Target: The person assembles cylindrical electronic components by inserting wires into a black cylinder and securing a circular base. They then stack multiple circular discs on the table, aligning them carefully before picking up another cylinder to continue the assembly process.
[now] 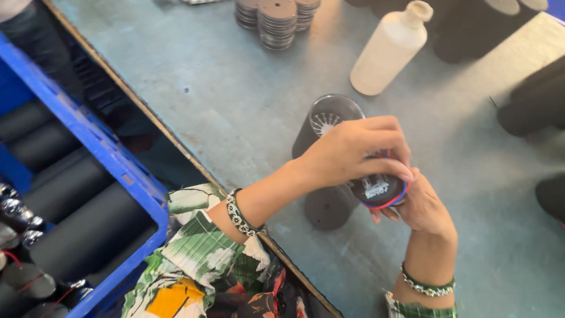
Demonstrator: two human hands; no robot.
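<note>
I hold a black cylindrical canister [376, 185] tilted above the grey table, its round end cap facing up, ringed in red and blue with a pale printed mark. A second black canister [322, 123] stands just behind, metal-capped.

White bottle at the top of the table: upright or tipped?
Tipped: the white bottle lies on its side on the table, neck pointing away.
</note>
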